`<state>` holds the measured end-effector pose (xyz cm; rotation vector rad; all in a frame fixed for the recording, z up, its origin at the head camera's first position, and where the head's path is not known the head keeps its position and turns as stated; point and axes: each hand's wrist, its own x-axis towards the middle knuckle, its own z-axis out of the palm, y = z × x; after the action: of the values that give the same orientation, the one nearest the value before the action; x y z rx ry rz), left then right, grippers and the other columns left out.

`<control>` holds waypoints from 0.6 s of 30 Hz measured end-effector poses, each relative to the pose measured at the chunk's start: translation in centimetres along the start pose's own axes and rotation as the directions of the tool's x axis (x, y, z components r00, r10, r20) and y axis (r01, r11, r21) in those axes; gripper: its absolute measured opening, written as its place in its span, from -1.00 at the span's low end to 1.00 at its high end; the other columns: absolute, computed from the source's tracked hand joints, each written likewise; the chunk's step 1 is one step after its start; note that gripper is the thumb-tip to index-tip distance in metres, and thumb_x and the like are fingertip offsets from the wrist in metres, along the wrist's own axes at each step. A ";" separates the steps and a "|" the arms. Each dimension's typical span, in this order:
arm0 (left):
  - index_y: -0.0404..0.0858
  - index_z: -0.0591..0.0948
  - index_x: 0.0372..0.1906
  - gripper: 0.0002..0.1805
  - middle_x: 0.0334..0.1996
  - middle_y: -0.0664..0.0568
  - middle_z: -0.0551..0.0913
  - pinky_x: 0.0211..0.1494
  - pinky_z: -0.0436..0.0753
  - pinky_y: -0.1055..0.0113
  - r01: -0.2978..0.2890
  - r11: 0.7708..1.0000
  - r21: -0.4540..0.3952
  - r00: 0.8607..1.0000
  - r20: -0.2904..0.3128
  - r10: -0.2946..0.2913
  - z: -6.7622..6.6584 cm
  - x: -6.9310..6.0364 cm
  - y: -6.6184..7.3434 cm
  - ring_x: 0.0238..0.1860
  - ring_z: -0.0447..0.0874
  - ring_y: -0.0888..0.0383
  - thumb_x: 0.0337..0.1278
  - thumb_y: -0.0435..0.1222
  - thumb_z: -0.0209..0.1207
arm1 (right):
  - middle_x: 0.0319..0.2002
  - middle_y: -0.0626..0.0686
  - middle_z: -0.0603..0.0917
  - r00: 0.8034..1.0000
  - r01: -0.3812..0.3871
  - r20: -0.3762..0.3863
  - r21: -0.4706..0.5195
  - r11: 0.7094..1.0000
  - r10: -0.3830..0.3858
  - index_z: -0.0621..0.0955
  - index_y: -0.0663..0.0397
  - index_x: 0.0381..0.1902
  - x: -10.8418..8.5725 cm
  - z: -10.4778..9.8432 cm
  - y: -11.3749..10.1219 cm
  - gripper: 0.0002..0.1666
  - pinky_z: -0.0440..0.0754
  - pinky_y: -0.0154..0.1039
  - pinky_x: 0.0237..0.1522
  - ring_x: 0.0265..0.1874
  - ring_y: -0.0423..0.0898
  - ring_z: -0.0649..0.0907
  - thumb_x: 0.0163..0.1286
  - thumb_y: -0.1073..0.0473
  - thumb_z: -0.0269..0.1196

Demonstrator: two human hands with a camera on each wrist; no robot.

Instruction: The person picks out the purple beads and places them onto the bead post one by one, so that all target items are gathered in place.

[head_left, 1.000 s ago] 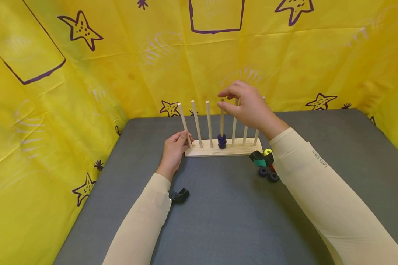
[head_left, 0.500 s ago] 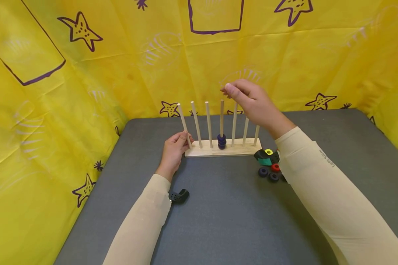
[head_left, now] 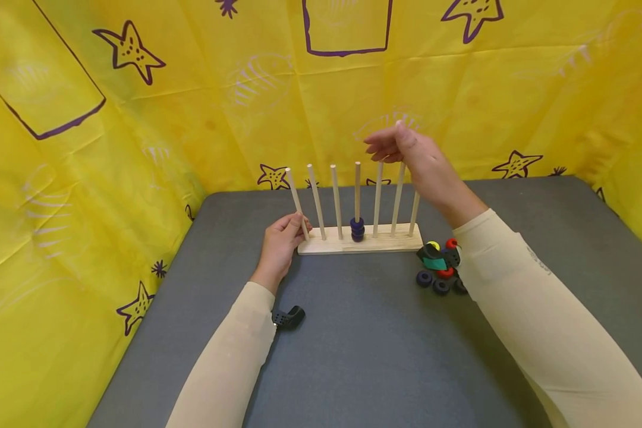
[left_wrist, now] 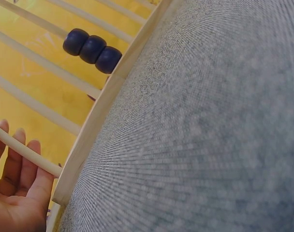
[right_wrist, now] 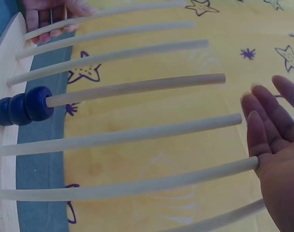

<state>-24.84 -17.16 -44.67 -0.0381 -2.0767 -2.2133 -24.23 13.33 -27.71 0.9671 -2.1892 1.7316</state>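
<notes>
A pale wooden rack with a row of several upright pegs stands on the table. Three dark blue rings are stacked at the foot of its middle peg. Near its base, the leftmost peg is held by my left hand, its fingers curled behind the wood in the left wrist view. Above the right-hand pegs is my right hand, holding nothing, its fingers loosely extended. In the right wrist view its palm side is close to a peg tip.
Loose rings lie right of the rack: dark blue ones, red ones and a yellow one, partly hidden by the right wrist's camera mount. Yellow patterned cloth hangs behind the grey table.
My right hand has moved from the top of the middle peg to the right, its fingers loosening. More loose rings show beside its wrist. The left hand and the stacked rings stay put.
</notes>
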 end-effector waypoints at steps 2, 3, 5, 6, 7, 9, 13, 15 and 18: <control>-0.65 0.62 0.12 -0.44 -0.02 -0.32 0.73 0.20 0.71 0.15 -0.002 1.000 -0.003 1.000 0.001 0.002 0.0 0.0 0.0 0.05 0.75 -0.05 0.67 -0.10 0.21 | 0.14 0.31 0.67 1.000 0.005 -0.005 0.005 1.000 -0.005 0.65 0.34 0.30 -0.2 -0.1 -0.1 -0.29 0.51 -0.14 0.24 0.09 0.13 0.63 0.87 -0.07 -0.26; -0.65 0.62 0.12 -0.44 -0.03 -0.32 0.73 0.20 0.71 0.14 -0.004 1.000 -0.005 1.000 0.002 0.004 0.0 0.0 0.0 0.05 0.75 -0.05 0.67 -0.10 0.21 | 0.14 0.33 0.67 1.000 0.011 -0.008 0.014 1.000 -0.011 0.65 0.35 0.30 -0.3 -0.1 -0.2 -0.29 0.52 -0.14 0.24 0.09 0.16 0.64 0.87 -0.06 -0.26; -0.65 0.63 0.11 -0.44 -0.05 -0.29 0.74 0.21 0.71 0.13 -0.006 1.000 -0.005 1.000 0.003 0.006 0.1 0.0 0.0 0.05 0.75 -0.05 0.67 -0.10 0.22 | 0.13 0.32 0.68 1.000 0.017 -0.012 0.027 0.999 -0.017 0.65 0.35 0.30 -0.6 -0.3 -0.3 -0.29 0.52 -0.15 0.22 0.08 0.18 0.63 0.87 -0.06 -0.27; -0.64 0.64 0.11 -0.45 -0.06 -0.28 0.74 0.21 0.71 0.12 -0.007 1.000 -0.005 1.000 0.004 0.007 0.1 0.0 0.1 0.04 0.75 -0.04 0.67 -0.10 0.22 | 0.12 0.30 0.68 1.000 0.021 -0.014 0.035 0.999 -0.020 0.65 0.36 0.30 -0.7 -0.3 -0.3 -0.28 0.52 -0.15 0.21 0.08 0.19 0.63 0.87 -0.06 -0.27; -0.63 0.64 0.10 -0.46 -0.06 -0.27 0.74 0.21 0.71 0.12 -0.008 1.000 -0.005 1.000 0.005 0.008 0.1 0.0 0.1 0.04 0.75 -0.04 0.66 -0.10 0.23 | 0.11 0.29 0.68 1.000 0.023 -0.016 0.044 0.999 -0.022 0.65 0.35 0.30 -0.8 -0.4 -0.3 -0.29 0.53 -0.16 0.19 0.08 0.20 0.63 0.87 -0.06 -0.26; -0.63 0.65 0.10 -0.46 -0.08 -0.24 0.75 0.21 0.71 0.12 -0.009 1.000 -0.006 1.000 0.004 0.009 0.1 0.0 0.1 0.03 0.75 -0.03 0.66 -0.10 0.23 | 0.09 0.26 0.70 1.000 0.024 -0.020 0.079 0.997 -0.023 0.67 0.33 0.28 -1.0 -0.5 -0.2 -0.31 0.54 -0.15 0.16 0.07 0.23 0.62 0.86 -0.05 -0.24; -0.64 0.64 0.11 -0.47 -0.09 -0.22 0.74 0.22 0.70 0.12 -0.007 1.000 -0.006 1.000 0.006 0.007 0.0 -0.1 0.2 0.04 0.74 -0.03 0.68 -0.12 0.22 | 0.06 0.33 0.69 1.000 0.016 -0.028 0.131 0.991 -0.012 0.72 0.25 0.22 -1.7 -0.9 0.1 -0.37 0.60 -0.16 0.08 0.04 0.22 0.64 0.84 -0.02 -0.18; -0.64 0.64 0.12 -0.47 -0.07 -0.24 0.74 0.23 0.70 0.11 -0.005 1.000 -0.005 1.000 0.007 0.005 0.0 -0.1 0.2 0.05 0.74 -0.04 0.68 -0.12 0.22 | 0.07 0.41 0.66 1.000 0.008 -0.027 0.145 0.989 -0.004 0.74 0.22 0.20 -2.1 -1.1 0.3 -0.39 0.62 -0.17 0.06 0.03 0.20 0.65 0.84 -0.02 -0.17; -0.65 0.63 0.12 -0.45 -0.04 -0.28 0.74 0.25 0.69 0.10 -0.006 1.000 -0.007 1.000 0.009 0.006 0.0 -0.1 0.1 0.08 0.73 -0.08 0.67 -0.11 0.22 | 0.10 0.42 0.66 1.000 0.004 -0.020 0.145 0.989 -0.001 0.74 0.20 0.20 -2.7 -1.5 0.5 -0.39 0.61 -0.18 0.06 0.04 0.16 0.65 0.84 -0.04 -0.16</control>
<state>-24.73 -17.20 -44.55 -0.0541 -2.0704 -2.2215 -22.80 15.74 -29.13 0.9797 -2.0732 1.9132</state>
